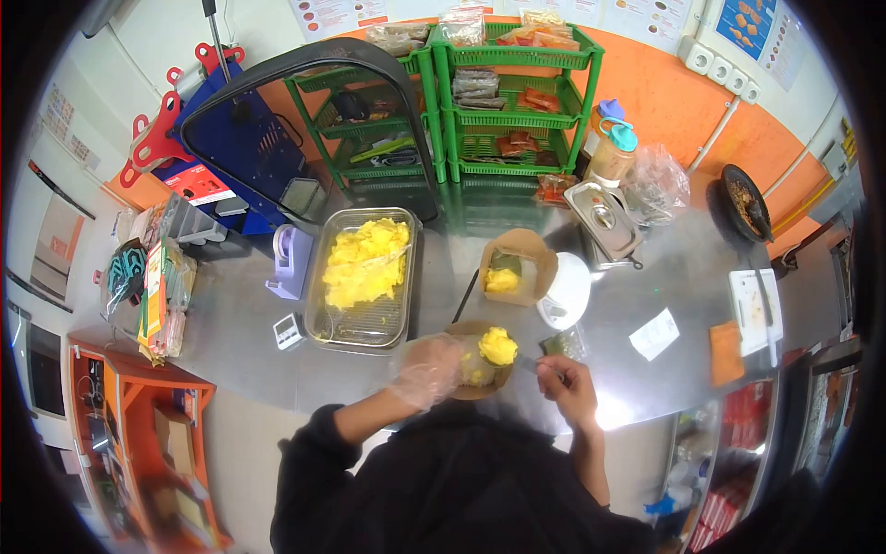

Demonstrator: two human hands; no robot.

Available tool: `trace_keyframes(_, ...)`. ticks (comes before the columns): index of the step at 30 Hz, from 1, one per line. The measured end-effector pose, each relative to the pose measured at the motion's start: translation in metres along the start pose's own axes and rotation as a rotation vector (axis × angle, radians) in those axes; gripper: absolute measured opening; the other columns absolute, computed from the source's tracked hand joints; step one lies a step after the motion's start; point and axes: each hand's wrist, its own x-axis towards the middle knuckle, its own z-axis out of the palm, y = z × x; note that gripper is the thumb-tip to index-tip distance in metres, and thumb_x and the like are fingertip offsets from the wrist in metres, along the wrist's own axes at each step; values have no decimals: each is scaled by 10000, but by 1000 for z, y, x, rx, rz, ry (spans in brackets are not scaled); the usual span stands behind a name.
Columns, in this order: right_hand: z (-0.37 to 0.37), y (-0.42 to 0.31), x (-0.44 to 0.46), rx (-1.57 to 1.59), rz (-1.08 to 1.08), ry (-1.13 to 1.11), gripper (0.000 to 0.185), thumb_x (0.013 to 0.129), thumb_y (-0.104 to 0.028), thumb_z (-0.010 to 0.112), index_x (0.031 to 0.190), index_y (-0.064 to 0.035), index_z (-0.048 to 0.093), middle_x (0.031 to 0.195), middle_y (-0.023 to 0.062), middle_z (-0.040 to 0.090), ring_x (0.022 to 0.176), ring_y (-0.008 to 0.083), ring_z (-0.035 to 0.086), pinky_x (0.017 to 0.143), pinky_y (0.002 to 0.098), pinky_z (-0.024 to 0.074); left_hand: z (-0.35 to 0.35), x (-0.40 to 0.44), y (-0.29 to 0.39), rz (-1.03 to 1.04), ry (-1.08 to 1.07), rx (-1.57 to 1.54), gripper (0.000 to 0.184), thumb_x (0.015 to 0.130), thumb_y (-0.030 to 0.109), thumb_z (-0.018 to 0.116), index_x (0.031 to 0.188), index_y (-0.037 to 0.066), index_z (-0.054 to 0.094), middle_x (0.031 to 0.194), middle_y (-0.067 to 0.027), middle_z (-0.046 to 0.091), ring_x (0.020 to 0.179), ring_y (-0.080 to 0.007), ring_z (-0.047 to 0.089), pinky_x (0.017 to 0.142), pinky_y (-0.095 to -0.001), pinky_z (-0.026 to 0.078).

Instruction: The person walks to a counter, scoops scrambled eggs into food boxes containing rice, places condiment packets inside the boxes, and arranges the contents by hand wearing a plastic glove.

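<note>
Over a brown paper food box [480, 391] at the counter's front edge, a lump of soft yellow food [498, 346] sits on a spoon whose head is hidden. My right hand [568, 388] is closed on the spoon's grey handle [527, 364]. At the box's left side, my left hand [429, 371], in a clear plastic glove, grips its wall; its fingers are somewhat blurred. Some yellow food lies inside this box. Behind stands a second paper box [531, 288] with yellow food and a green piece. A clear rectangular tub [364, 334] of yellow food is to the left.
A purple tape dispenser [291, 261] and small timer [288, 331] lie left of the tub. A white round item [565, 291], lidded metal container [602, 217] and paper slip [654, 333] are on the right. Green racks [517, 117] stand behind. A knife lies on a white board [752, 300].
</note>
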Motion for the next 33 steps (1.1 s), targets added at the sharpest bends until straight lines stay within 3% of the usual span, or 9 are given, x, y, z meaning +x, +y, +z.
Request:
trace_keyframes(5, 5, -1, 3, -8, 15, -27, 155, 918, -139, 585, 943, 8, 628, 642, -14, 521, 593, 56, 461, 520, 209, 354, -36, -11, 11, -82, 157, -120, 227, 795, 159, 571, 1006, 83, 611, 925, -132, 639, 848, -324, 623, 714, -416, 511)
trace_keyframes(7, 9, 2, 5, -15, 3, -64, 158, 920, -138, 581, 946, 11, 627, 638, -14, 521, 590, 57, 459, 522, 211, 353, -24, -5, 17, 127, 387, -183, 215, 823, 193, 574, 1014, 96, 600, 940, -96, 621, 833, -314, 617, 683, -421, 511)
trace_keyframes(14, 19, -1, 5, 55, 52, -73, 162, 928, -139, 572, 959, 11, 623, 663, -8, 527, 616, 64, 469, 533, 210, 366, -7, 1, 22, 109, 21, 92, 259, 852, 221, 573, 1067, 77, 578, 966, -76, 585, 789, -280, 613, 646, -391, 523)
trace_keyframes(20, 19, 13, 10, 187, 100, -74, 157, 925, -134, 577, 962, 14, 616, 697, -3, 531, 629, 62, 472, 544, 197, 372, 2, -3, 17, 127, 105, 18, 313, 878, 274, 561, 1122, 79, 573, 1048, -83, 568, 874, -276, 596, 677, -396, 521)
trace_keyframes(22, 20, 12, 10, 190, 109, -65, 153, 925, -133, 577, 958, 11, 617, 691, -5, 532, 626, 60, 473, 543, 194, 372, 2, -7, 14, 165, 269, -17, 341, 884, 294, 567, 1162, 97, 573, 1121, -92, 562, 932, -288, 587, 738, -405, 509)
trace_keyframes(25, 20, 10, 10, 205, 116, -75, 154, 924, -137, 579, 955, 8, 619, 687, -6, 530, 622, 59, 470, 543, 193, 368, -6, -8, 10, 199, 306, -140, 357, 870, 293, 599, 1180, 115, 585, 1157, -109, 567, 961, -301, 587, 791, -412, 494)
trace_keyframes(33, 15, 11, 11, 175, 64, -66, 163, 920, -144, 586, 957, 11, 622, 683, -5, 526, 613, 60, 461, 530, 198, 354, -5, -17, 0, 229, 410, -282, 350, 814, 233, 682, 1142, 129, 621, 1100, -114, 612, 950, -296, 606, 788, -390, 500)
